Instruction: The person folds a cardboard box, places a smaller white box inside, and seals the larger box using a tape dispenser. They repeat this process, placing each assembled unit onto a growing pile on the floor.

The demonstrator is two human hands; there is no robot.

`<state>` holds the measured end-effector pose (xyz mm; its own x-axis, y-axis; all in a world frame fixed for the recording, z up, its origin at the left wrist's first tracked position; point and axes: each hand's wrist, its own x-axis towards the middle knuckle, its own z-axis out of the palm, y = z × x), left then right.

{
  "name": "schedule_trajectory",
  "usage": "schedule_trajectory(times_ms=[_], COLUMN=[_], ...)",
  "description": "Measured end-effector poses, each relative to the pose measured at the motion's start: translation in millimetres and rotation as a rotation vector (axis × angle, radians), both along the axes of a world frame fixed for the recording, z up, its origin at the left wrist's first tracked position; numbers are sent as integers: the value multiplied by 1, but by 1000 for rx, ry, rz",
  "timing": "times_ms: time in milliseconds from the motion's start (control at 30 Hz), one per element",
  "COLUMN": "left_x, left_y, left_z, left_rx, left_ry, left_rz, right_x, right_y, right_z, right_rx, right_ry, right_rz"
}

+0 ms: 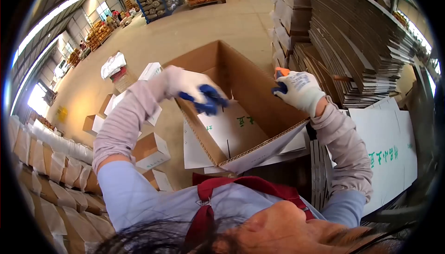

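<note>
Hands (204,97) at carton (259,98), cardboard stack (357,41) alongside

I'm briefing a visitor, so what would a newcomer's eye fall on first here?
Probably the big open carton in the centre, with a gloved left hand over its left side. Near its right rim, the right hand holds an orange object. Flattened cardboard towers at upper right.

A large cardboard box (259,96) is shown with its opening turned upward, one corner pointed near; it is brown inside and white outside. Green characters (245,121) are seen within the opening. Beside its right rim, an orange object (281,72) is partly hidden.
</note>
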<state>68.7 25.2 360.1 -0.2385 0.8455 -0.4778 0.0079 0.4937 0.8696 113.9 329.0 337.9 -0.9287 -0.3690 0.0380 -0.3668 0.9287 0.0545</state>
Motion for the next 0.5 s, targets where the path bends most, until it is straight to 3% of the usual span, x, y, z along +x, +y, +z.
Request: schedule_trajectory(times_ms=[67, 133, 200, 233, 267, 333, 400, 433, 467, 500], left_x=[49, 84, 108, 97, 79, 24, -30, 9, 14, 14], left_y=[73, 123, 145, 142, 136, 84, 56, 107, 116, 129], left_z=[6, -2, -12, -24, -20, -80, -139, -74, -86, -90], left_rx=[-200, -286, -399, -348, -439, -243, -721, -1101, -1048, -1086], left_ry=[132, 673, 981, 893, 579, -49, 619, 491, 832, 802], left_rz=[152, -212, -188, -155, -99, 177, -311, -346, -550, -617], right_x=[-4, -11, -16, -15, -20, -27, -30, -30, -28, -24], right_y=[-2, 1, 4, 8, 11, 14, 7, 3, -1, -3], right_z=[-2, -2, -3, 0, -2, -10, -9, -9, -10, -8], right_rx=[-30, -48, -20, -31, -46, -122, -121, -104, -78, -64], right_ry=[-10, -15, -57, -44, -47, -59, -35, -14, 6, 15], right_rz=[16, 43, 24, 63, 70, 62, 77, 80, 89, 89])
